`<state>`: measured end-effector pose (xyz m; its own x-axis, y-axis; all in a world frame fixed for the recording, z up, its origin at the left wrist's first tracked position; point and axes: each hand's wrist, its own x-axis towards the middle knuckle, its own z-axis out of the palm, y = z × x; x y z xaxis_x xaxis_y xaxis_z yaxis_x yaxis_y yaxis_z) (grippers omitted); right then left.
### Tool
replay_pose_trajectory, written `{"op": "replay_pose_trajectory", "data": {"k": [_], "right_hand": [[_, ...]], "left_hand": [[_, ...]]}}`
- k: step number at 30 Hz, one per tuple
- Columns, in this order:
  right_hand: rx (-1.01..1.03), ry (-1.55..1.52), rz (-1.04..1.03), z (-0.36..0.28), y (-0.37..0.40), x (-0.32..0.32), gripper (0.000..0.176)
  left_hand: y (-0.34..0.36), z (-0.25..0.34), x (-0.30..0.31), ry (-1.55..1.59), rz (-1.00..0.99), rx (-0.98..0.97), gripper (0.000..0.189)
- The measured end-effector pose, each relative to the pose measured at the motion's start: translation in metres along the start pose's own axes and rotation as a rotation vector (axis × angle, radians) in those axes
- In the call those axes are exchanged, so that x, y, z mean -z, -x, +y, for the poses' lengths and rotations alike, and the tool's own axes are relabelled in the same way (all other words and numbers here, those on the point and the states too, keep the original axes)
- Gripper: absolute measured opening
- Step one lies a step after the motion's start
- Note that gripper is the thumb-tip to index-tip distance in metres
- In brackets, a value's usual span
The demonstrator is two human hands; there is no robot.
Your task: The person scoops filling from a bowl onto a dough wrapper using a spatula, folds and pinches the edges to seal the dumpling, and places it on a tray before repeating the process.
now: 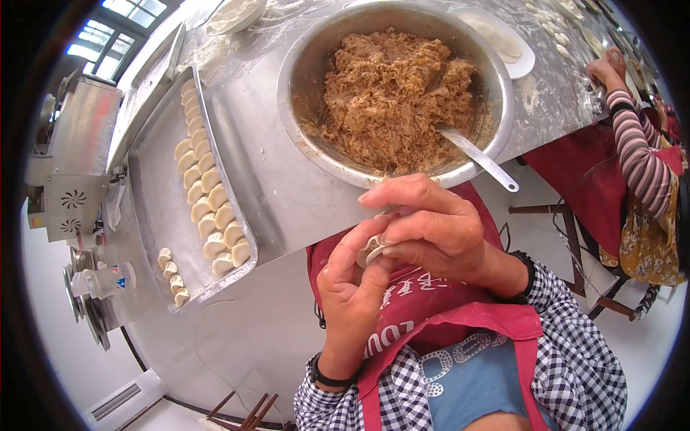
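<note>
Steel table point(287, 179), pale floor point(237, 345), bright window point(115, 36) (upper corner)

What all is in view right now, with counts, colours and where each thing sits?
table: one, steel, upper half
bowl: one, steel, on the table, top centre
filling: one mound, brown, in the bowl
spoon: one, metal, leaning in the bowl
tray: one, metal, left on the table
tray dumplings: many, pale, rows on the tray
plate: one, white, behind the bowl, holding wrappers
machine: one, grey, far left
co-worker's arm: one, striped sleeve, far right
apron: one, red, on the person
held dumpling: one, pale, between both hands
left hand: pinching it from below
right hand: pinching it from above
</note>
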<state>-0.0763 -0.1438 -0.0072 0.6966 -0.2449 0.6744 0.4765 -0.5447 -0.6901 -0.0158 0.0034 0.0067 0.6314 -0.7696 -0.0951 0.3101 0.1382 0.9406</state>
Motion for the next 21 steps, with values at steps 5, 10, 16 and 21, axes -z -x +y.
{"op": "replay_pose_trajectory", "data": {"k": [5,10,16,21], "right_hand": [[-0.07,-0.041,0.066,-0.0057,-0.0038,-0.0046,0.014],[-0.065,-0.087,0.059,-0.0017,0.0006,-0.0051,0.017],[-0.074,0.022,0.143,-0.006,-0.0032,-0.0087,0.014],[-0.054,0.028,0.082,-0.0034,0.0002,-0.0063,0.013]], "left_hand": [[0.0003,0.0051,-0.0046,-0.01,0.041,0.015,0.043],[-0.0035,0.0037,-0.0056,-0.001,0.062,0.028,0.043],[-0.0027,-0.0014,-0.0004,0.403,0.038,0.153,0.041],[-0.0022,-0.0005,-0.0056,0.094,0.088,0.089,0.039]]}}
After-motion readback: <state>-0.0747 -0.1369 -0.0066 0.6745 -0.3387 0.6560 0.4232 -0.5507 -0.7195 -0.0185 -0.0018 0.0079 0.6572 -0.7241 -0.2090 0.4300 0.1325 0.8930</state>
